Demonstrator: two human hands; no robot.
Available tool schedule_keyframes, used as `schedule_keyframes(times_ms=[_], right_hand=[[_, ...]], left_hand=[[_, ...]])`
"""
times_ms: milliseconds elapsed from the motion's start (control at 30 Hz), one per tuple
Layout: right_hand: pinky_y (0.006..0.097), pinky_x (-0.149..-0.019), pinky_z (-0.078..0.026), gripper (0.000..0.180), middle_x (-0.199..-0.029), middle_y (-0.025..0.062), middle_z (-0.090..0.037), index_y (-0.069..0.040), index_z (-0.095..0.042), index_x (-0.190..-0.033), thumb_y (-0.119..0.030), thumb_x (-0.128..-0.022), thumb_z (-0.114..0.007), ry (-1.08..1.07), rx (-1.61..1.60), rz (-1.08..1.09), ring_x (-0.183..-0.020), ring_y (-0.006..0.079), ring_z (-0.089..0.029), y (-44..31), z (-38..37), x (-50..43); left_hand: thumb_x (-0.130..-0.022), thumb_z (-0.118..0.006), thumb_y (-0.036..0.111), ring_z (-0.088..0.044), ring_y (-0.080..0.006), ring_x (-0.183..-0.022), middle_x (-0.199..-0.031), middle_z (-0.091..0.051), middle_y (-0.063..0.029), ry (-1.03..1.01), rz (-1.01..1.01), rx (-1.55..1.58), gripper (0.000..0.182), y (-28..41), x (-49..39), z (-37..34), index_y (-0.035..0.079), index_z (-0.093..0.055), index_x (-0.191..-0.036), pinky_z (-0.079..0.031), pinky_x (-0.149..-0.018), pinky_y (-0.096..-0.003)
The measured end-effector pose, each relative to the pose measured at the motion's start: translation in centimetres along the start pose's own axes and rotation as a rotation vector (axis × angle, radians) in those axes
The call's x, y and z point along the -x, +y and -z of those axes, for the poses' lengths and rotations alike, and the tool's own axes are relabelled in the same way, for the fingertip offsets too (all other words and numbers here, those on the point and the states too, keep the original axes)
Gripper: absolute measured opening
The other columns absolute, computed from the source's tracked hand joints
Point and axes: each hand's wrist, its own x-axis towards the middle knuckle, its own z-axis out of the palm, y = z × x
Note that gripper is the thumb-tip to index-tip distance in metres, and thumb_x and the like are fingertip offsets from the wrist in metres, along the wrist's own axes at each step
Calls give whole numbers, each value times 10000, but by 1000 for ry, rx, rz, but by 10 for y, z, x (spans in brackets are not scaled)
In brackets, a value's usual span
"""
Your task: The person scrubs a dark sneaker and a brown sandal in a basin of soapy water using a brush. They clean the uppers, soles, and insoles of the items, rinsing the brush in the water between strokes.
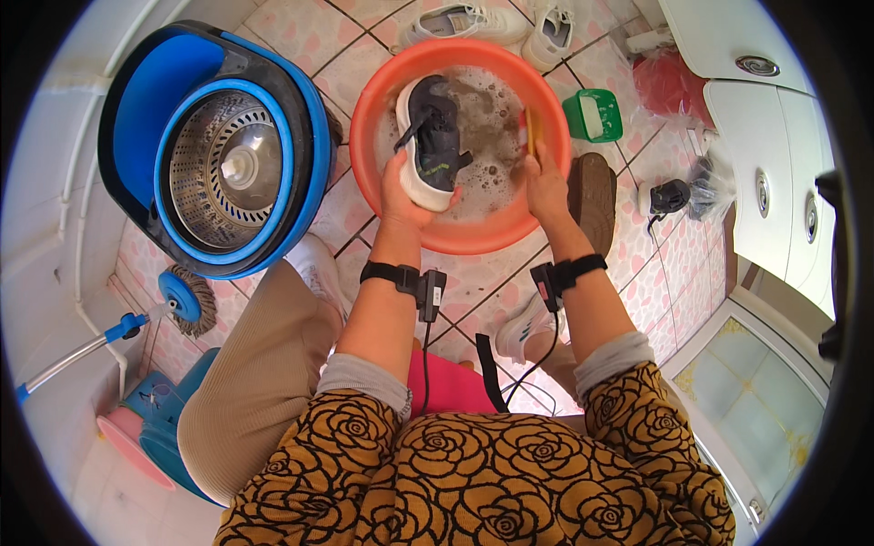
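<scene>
An orange plastic basin (461,239) with murky, foamy water stands on the floor before me. My left hand (407,194) holds a dark sneaker with a white sole (439,147) by its lower end, above the water, with its opening facing up and its laces loose. My right hand (546,183) grips a yellow scrubbing brush (533,130) at the basin's right inner wall. The brush's bristles look reddish and white and are partly hidden. Just right of the basin stands a green plastic container (616,117) with a whitish block, perhaps soap, in it.
A blue mop bucket with a metal spin basket (229,164) stands left, a mop head (191,300) below it. White sneakers (471,24) lie behind the basin. A brown shoe or slipper (593,205) is right of it; another dark sneaker (668,196) lies near the white cabinet (744,150).
</scene>
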Motion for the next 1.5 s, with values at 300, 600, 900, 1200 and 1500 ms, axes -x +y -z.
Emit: schedule_keyframes(times_ms=[300,600,900,1200,1500], right_hand=[[330,-510,-442,519,-812,71,-588,-115,-403,-1407,-356,-953,-467,-876,-953,-886,-608,173,-561,-45,73,46],[367,-893,-459,463,-1183,202,-608,-59,-431,-1380,-239,-954,-450,-606,-233,-247,-1015,311,-629,-82,23,20],[428,-879,-468,456,-1111,274,-601,-48,-472,-1329,-278,-935,-482,-603,-143,-211,-1015,396,-601,-57,7,20],[341,-550,-458,461,-783,109,-557,-164,-444,-1375,-333,-946,-451,-617,-499,-664,-591,221,-539,6,-14,7],[244,-592,-455,471,-886,47,-605,-98,-476,-1351,-355,-957,-462,-877,-475,-355,-620,119,-514,-85,69,24]], left_hand=[[-850,-476,477,-539,-347,-1091,-1208,-576,-109,-68,-7,93,498,-4,1,3,208,-515,-1267,-391,-906,-596],[-872,-469,406,-585,-280,-1063,-1163,-605,-103,-144,-104,21,484,-11,3,-19,89,-531,-1232,-464,-916,-482],[-871,-443,463,-577,-278,-1008,-1129,-610,-90,-76,-23,-82,479,-7,1,-24,159,-537,-1229,-464,-827,-516],[-860,-448,452,-522,-377,-1132,-1282,-528,-141,-150,42,132,545,-5,-1,-2,176,-461,-1330,-368,-933,-664],[-902,-478,369,-559,-283,-1098,-1208,-574,-89,-53,-143,35,454,-17,-7,-9,104,-500,-1271,-439,-942,-481]])
